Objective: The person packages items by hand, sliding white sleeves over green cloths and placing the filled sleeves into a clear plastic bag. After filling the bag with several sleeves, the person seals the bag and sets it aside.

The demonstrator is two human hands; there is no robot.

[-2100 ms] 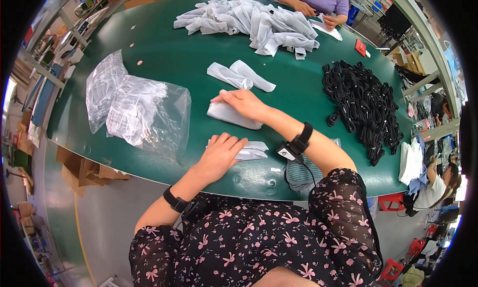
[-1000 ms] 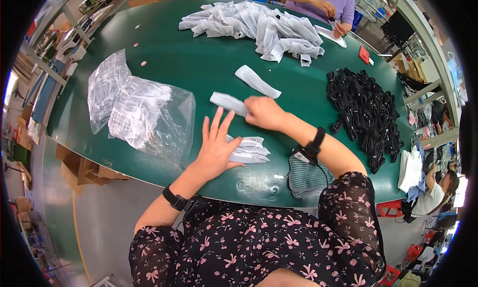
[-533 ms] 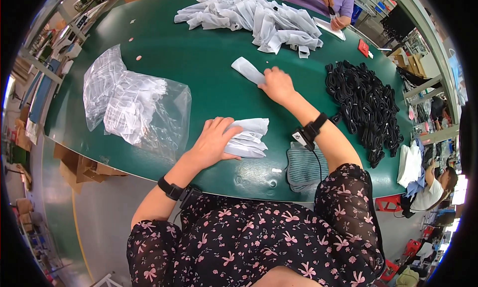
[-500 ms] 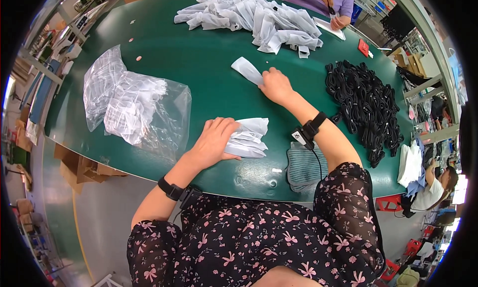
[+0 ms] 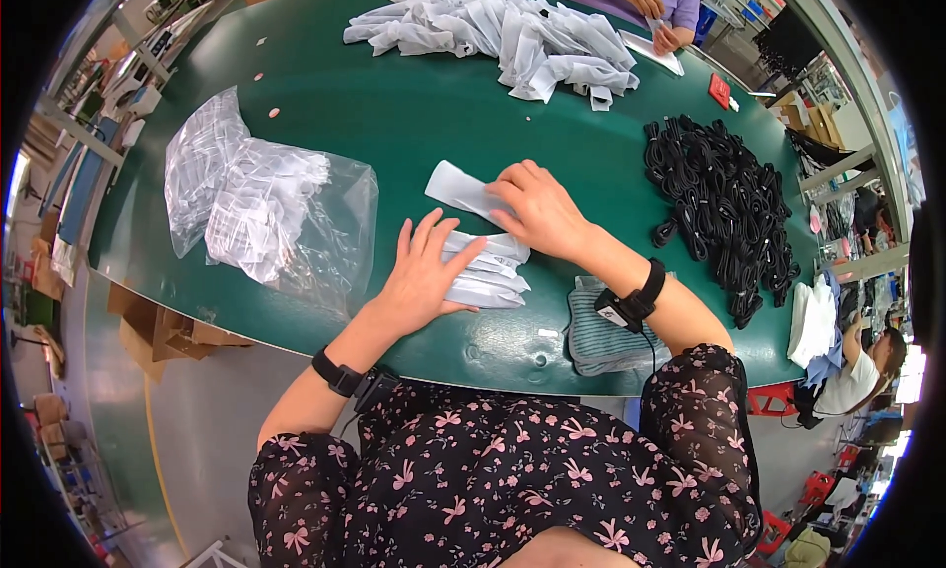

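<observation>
Head view: left hand [image 5: 426, 272] lies flat, fingers spread, pressing on a small stack of white flat pouches [image 5: 490, 277] near the bench [image 5: 394, 125] front edge; not gripping, just pinning. Right hand [image 5: 537, 205] at 1 o'clock of the stack, fingers curled down on a single white pouch [image 5: 458, 189], which lies tilted on the green top just beyond the stack. Cannot tell whether it is pinched or only pressed under the fingertips.

At 9 o'clock of the left hand: clear plastic bag [image 5: 266, 213] with more white pieces. At 3 o'clock: pile of black cords [image 5: 724, 208]. At 12 o'clock, far side: heap of white pouches [image 5: 507, 36], another person's hands [image 5: 655, 16] working there. Grey cloth [image 5: 601, 332] under the right wrist.

Risks: the stack sits close to the front edge, so a sideways push could fan it out or tip pieces off. The single pouch could skid on the smooth top if only pressed.
</observation>
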